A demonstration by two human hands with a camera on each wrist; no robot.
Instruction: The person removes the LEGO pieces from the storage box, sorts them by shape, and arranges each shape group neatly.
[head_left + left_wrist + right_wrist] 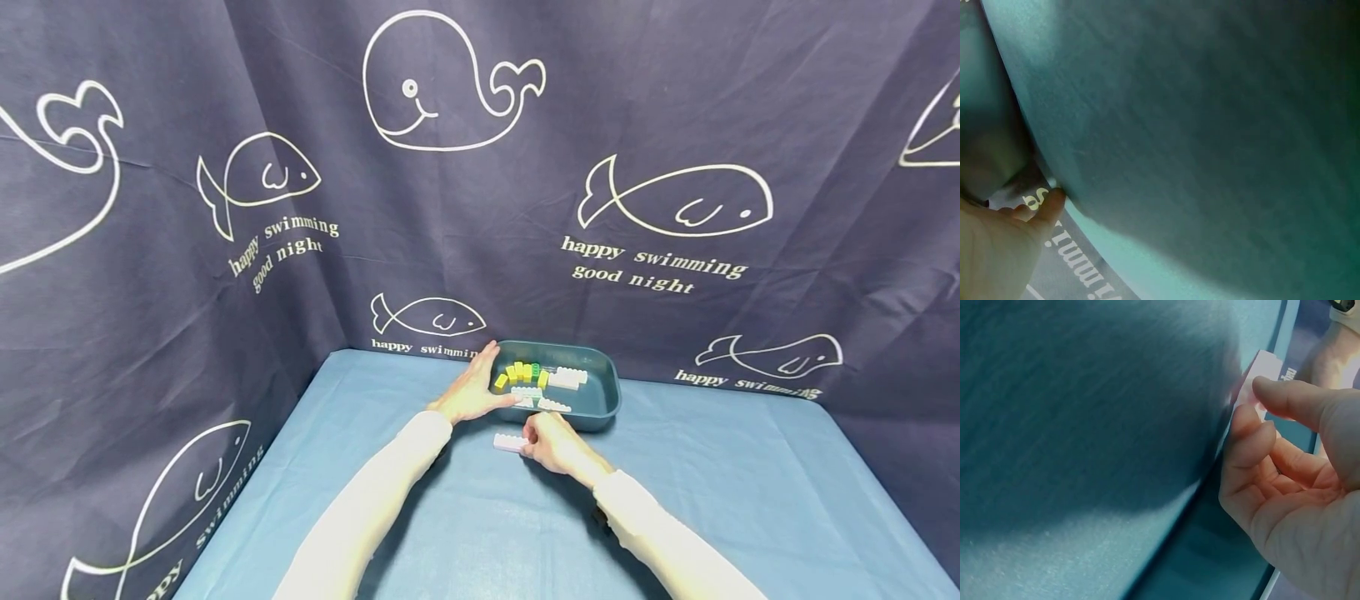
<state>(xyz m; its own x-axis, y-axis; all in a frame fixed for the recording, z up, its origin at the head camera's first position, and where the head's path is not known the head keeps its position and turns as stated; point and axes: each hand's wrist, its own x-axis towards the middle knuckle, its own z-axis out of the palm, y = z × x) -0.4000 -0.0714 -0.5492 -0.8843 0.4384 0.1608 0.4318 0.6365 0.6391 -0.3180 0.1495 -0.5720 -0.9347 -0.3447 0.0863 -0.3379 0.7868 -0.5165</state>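
Observation:
My right hand (pixel 557 444) pinches one end of a long pale pink building brick (pixel 510 442) just in front of the dark teal bin (pixel 600 414). In the right wrist view, the thumb presses on the pink brick (pixel 1259 381) against curled fingers. My left hand (pixel 471 393) rests along the bin's left side with its fingers fairly straight and the thumb reaching over the near left part. Inside the bin lie several yellow bricks (pixel 501 381), a green brick (pixel 536 372) and several long white bricks (pixel 567 380). The thumb partly covers one white brick.
A light blue cloth (pixel 480 525) covers the table. Behind the bin and on the left hang dark curtains (pixel 465 217) with white fish and whale drawings. The bin stands near the table's back edge, close to the curtain.

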